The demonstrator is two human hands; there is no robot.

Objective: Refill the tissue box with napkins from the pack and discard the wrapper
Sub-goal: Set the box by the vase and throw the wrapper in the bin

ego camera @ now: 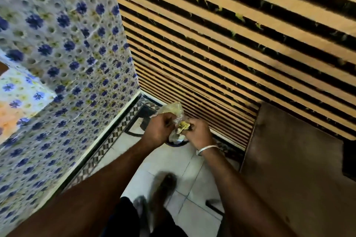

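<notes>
A wall of tan and dark horizontal slats filled the background, meeting at a corner a tall surface draped in a cloth printed with blue flowers. Pale floor tiles ran between them, edged along the cloth's foot by a checkered border strip. A brown wooden piece of furniture stood at right against the slats, closing in that side of the narrow space. Both bare forearms reached forward over the tiles. The left hand and the right hand, a silver bangle on its wrist, were closed together around the crumpled clear plastic wrapper, which bunched up between and above the fingers, with a yellowish printed patch showing. Directly beneath the hands lay a dark, rounded rim, mostly hidden by them; what it belonged to could not be told. A blurred foot showed on the tiles below the arms.
</notes>
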